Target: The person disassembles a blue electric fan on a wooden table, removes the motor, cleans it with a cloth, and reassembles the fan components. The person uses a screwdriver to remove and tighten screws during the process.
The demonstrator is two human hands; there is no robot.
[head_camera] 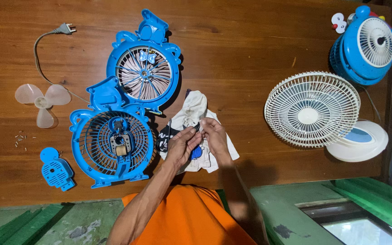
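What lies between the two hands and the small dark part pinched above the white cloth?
Nothing visible does. The left hand and right hand meet fingertip to fingertip on a small dark part, too small to identify. The crumpled white cloth lies under them, not between.

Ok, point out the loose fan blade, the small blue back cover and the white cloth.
loose fan blade (42,102), head view, on its hub.
small blue back cover (56,171), head view, on its slotted face.
white cloth (193,108), head view, on its upper fold.
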